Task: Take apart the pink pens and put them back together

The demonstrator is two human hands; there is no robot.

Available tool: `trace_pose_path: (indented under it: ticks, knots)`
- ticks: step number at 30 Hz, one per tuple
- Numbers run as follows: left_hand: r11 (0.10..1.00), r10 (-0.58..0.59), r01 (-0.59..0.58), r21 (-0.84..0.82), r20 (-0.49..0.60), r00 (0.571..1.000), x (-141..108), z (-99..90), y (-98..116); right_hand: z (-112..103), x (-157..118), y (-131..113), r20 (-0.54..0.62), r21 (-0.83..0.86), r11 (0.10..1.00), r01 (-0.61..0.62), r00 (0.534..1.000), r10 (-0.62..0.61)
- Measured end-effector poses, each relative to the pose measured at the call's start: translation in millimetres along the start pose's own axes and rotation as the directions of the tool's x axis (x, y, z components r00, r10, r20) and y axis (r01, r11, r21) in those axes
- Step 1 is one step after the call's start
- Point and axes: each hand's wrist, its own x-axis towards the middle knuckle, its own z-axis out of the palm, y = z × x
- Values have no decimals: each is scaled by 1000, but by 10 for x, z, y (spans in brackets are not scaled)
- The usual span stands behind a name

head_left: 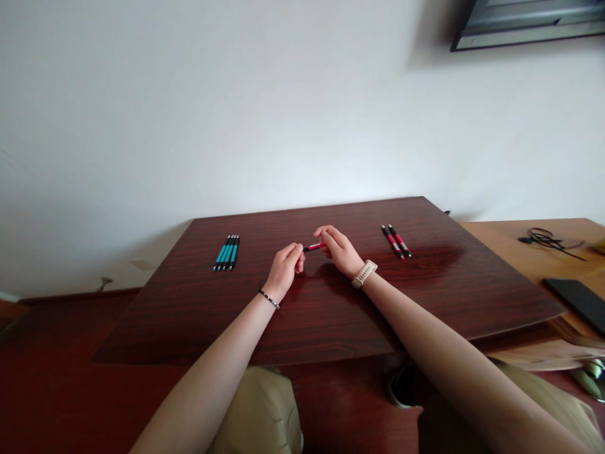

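A red and black pen [312,247] is held between my two hands above the middle of the dark wooden table [302,328]. My left hand [285,268], with a beaded bracelet at the wrist, pinches its black end. The fingers of my right hand [341,250] close on the red end; a light watch is on that wrist. To the left lie several blue and black pens [227,253] side by side in a slanted row. Two red and black pens [396,241] rest next to each other on the right part of the table.
A lighter wooden table [505,243] adjoins on the right, with a coiled black cable [546,239] and a flat black device [576,304] on it. Behind is a white wall with a screen [529,28] mounted at the upper right.
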Motion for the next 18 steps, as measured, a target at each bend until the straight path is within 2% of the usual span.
trace_pose_path:
  ticks: [5,11,18]
  knots:
    - [996,-35,34,-77,-12,999,1,17,15,23,-4,-3,9,29,999,18,1000,-19]
    - [998,-60,60,-23,11,998,0,-4,1,8,-5,-46,-19,50,999,12,1000,-11]
    - [1000,15,-15,13,7,1000,-1,-16,0,-6,2,-12,-7,51,999,-1,1000,1]
